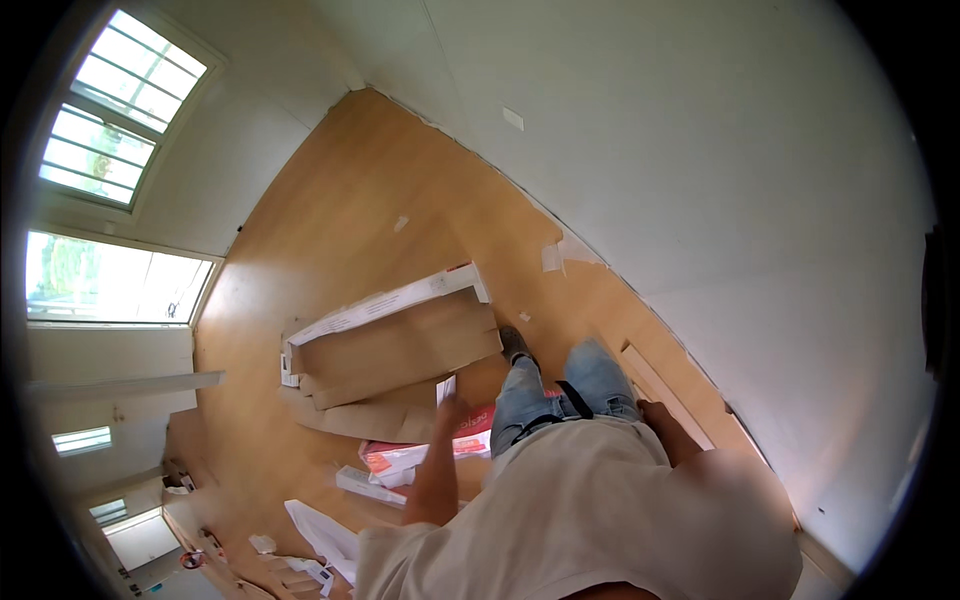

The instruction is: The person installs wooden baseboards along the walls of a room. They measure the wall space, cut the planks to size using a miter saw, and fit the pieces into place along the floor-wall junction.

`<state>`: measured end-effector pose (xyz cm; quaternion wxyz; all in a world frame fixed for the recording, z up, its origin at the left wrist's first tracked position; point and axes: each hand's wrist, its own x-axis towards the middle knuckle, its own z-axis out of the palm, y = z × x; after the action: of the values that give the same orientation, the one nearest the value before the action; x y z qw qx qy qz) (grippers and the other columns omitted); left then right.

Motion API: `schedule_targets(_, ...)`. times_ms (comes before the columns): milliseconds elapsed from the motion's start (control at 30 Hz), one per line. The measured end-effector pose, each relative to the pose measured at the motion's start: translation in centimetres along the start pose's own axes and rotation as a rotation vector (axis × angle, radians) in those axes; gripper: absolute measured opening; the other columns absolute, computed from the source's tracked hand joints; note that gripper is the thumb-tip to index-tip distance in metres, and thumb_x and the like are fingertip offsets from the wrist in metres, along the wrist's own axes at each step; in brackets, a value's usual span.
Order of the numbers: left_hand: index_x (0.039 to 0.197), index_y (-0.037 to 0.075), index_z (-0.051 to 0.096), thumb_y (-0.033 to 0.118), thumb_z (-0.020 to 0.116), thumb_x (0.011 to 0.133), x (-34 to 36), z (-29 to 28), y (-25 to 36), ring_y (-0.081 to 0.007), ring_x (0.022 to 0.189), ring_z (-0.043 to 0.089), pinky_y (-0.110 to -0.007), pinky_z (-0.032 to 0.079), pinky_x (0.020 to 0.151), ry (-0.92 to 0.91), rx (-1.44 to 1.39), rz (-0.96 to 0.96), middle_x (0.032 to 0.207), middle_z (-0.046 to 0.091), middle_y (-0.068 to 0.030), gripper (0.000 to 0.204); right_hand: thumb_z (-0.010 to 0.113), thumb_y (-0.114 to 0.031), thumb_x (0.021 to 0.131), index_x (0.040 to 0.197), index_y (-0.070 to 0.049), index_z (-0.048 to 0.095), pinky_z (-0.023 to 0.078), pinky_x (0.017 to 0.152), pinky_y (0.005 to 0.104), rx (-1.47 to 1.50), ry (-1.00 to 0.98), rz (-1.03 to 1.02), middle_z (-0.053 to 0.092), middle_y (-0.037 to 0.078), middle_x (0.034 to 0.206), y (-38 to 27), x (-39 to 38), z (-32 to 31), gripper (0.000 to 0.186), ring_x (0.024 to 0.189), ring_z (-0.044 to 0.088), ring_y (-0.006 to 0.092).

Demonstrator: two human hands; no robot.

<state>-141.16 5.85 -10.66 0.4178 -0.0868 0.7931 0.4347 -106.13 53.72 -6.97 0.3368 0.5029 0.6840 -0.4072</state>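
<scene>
My left hand (pixel 453 408) is beside my left leg, its fingers curled closed. A white strip (pixel 446 388) shows right at its fingers; whether it is in my grip or behind the hand I cannot tell. Beyond lies an opened cardboard box (pixel 400 350), brown inside with white printed sides. Under and beside my left forearm is a red and white printed package (pixel 472 432). My right hand (pixel 655 412) is low beside my right leg, near a long light wooden plank (pixel 668 396) along the wall. Its fingers are too small and blurred to read.
A pale wall (pixel 740 200) runs along the right, with torn paper (pixel 570 252) at its foot. White packaging pieces (pixel 325 535) lie at the lower left on the wood-look floor (pixel 340 200). Barred windows (pixel 125 105) and a bright doorway (pixel 110 280) are on the left.
</scene>
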Motion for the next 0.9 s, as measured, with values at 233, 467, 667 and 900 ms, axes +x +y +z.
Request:
schedule_targets(233,0.1,0.001,0.062,0.022,0.055,0.093,10.4,-7.6,16.4,-0.0128,0.064,0.059,-0.028,0.049,0.056,0.099,-0.183,0.091,0.078,0.064,-0.0074,0.023,0.061,-0.043,0.086,0.094,0.014,0.066,0.049,0.068,0.0412,0.307,0.082,0.084,0.066,0.022,0.085,-12.8,-0.5,-3.9,0.058,0.075,0.064,0.0273)
schedule_targets(467,0.095,-0.001,0.061,0.019,0.054,0.094,9.7,-4.9,19.5,-0.013,0.063,0.059,-0.028,0.048,0.054,0.144,-0.216,0.114,0.075,0.064,-0.0071,0.021,0.061,-0.038,0.085,0.11,0.015,0.061,0.051,0.08,0.0413,0.091,-0.055,0.117,0.066,0.028,0.105,-24.7,-3.5,-9.9,0.058,0.097,0.066,0.0341)
schedule_targets(667,0.09,0.001,0.06,0.021,0.057,0.091,2.4,-1.7,12.4,-0.0168,0.063,0.061,-0.031,0.05,0.055,-0.04,-0.086,-0.018,0.069,0.061,-0.0068,0.02,0.063,-0.043,0.082,0.109,0.007,0.065,0.051,0.081,0.0409,0.007,-0.061,-0.023,0.067,0.026,0.103,-24.1,6.0,-9.3,0.056,0.099,0.066,0.0328)
schedule_targets(900,0.087,0.003,0.063,0.027,0.057,0.091,-5.7,-0.5,10.6,-0.0204,0.063,0.06,-0.033,0.051,0.057,0.138,-0.38,-0.378,0.078,0.062,-0.0088,0.025,0.059,-0.039,0.085,0.101,0.011,0.066,0.053,0.077,0.0445,-0.062,-0.099,-0.001,0.068,0.028,0.096,-27.5,16.5,-10.9,0.053,0.086,0.069,0.0382)
